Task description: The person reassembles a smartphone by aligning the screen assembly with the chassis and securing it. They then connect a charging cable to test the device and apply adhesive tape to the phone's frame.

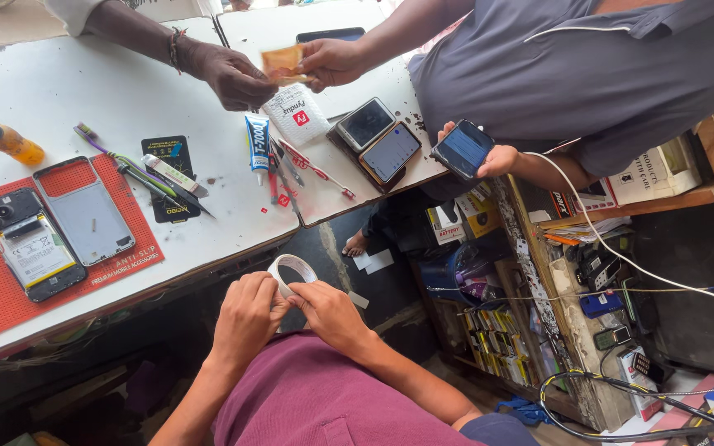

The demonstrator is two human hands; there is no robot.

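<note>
Both my hands hold a white roll of tape (292,270) below the table's front edge, above my lap. My left hand (247,316) grips its left side and my right hand (330,313) pinches its right side. On the red mat (130,248) to the left lies an opened phone (28,248) with its battery showing, and beside it the separate phone frame (84,211).
Two other people's hands pass a banknote (283,63) over the white table (109,91). One of them holds a phone (464,149). Two more phones (378,139), a glue tube (257,142), tweezers, a brush and an orange bottle (10,141) lie on the table. Cluttered shelves stand at right.
</note>
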